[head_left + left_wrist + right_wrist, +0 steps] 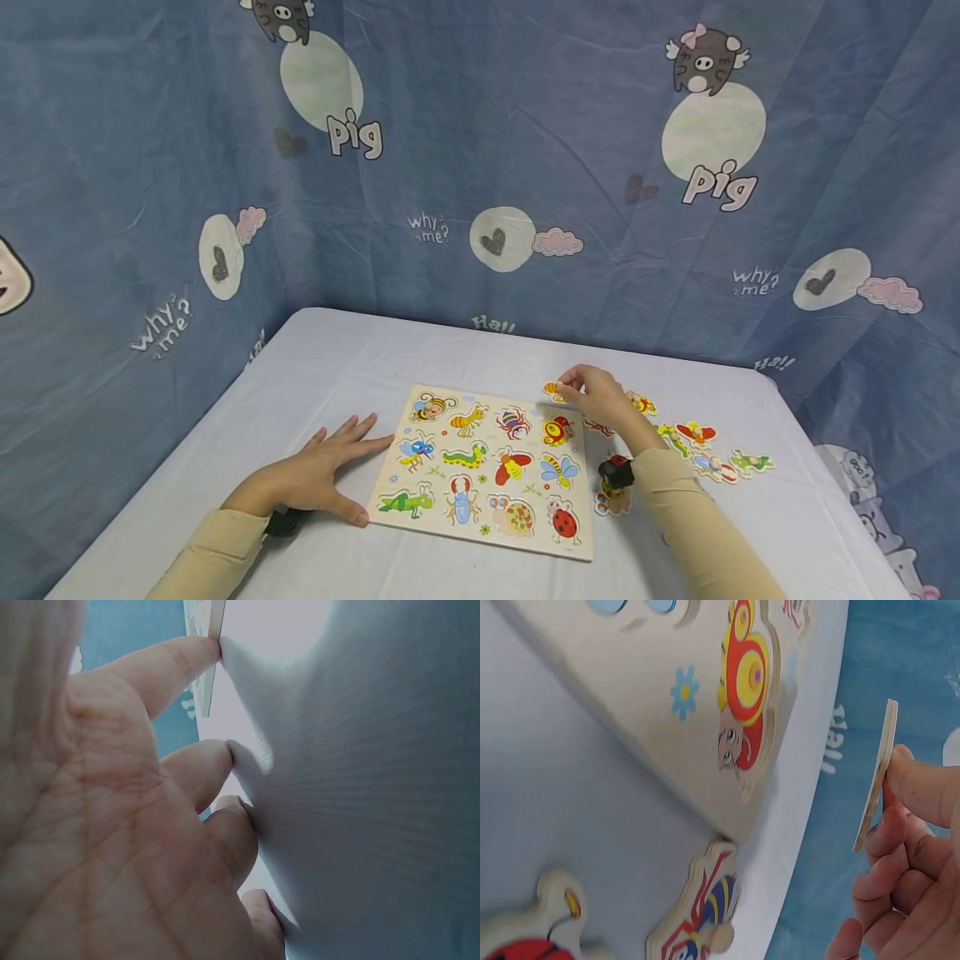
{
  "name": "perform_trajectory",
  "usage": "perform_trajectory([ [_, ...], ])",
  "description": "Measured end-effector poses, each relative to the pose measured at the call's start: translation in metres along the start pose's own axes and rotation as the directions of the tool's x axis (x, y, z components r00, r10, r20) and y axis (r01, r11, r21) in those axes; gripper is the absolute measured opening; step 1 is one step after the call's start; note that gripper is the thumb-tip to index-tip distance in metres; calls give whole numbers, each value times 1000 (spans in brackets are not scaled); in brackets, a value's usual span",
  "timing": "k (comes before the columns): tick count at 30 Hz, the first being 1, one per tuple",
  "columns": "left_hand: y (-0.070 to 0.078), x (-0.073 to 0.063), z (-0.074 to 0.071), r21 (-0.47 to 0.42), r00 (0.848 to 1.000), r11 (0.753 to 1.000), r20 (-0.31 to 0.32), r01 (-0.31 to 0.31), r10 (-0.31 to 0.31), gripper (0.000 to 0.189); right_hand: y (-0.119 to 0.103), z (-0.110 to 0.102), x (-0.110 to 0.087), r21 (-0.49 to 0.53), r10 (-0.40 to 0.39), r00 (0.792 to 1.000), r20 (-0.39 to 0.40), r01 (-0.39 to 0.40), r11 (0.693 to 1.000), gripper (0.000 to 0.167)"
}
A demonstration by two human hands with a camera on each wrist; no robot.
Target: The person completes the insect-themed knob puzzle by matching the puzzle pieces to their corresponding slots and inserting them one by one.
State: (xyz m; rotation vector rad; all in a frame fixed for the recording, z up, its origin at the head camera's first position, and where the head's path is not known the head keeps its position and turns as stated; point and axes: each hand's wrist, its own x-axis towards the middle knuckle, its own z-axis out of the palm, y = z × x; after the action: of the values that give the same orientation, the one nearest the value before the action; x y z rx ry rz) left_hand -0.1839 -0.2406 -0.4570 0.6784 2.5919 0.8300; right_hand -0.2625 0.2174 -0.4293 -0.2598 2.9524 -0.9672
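On the table lies a wooden insect puzzle board with colourful insect pictures. Spread out flat, my left hand rests on the cloth at the board's left side, thumb and index fingertip at its edge; the left wrist view shows a fingertip against that edge. Just beyond the board's far right corner, my right hand pinches an orange striped puzzle piece between thumb and fingers. Seen edge-on in the right wrist view, this thin wooden piece is held above the table, its picture hidden.
Right of the board lie a spider piece with a knob, a ladybird piece and a snail piece. Several more pieces, among them a green grasshopper piece, are scattered farther right. A blue curtain hangs behind the table.
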Motion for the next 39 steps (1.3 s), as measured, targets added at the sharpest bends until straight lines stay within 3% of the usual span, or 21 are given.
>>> perform_trajectory([
  [11,1,0,0,-3,1000,1000,1,3,-3,116,-11,12,3,37,60,998,23,-61,997,20],
  [39,2,-1,-1,-4,1000,1000,4,-5,5,117,-34,35,15,-30,-48,997,59,50,998,13],
])
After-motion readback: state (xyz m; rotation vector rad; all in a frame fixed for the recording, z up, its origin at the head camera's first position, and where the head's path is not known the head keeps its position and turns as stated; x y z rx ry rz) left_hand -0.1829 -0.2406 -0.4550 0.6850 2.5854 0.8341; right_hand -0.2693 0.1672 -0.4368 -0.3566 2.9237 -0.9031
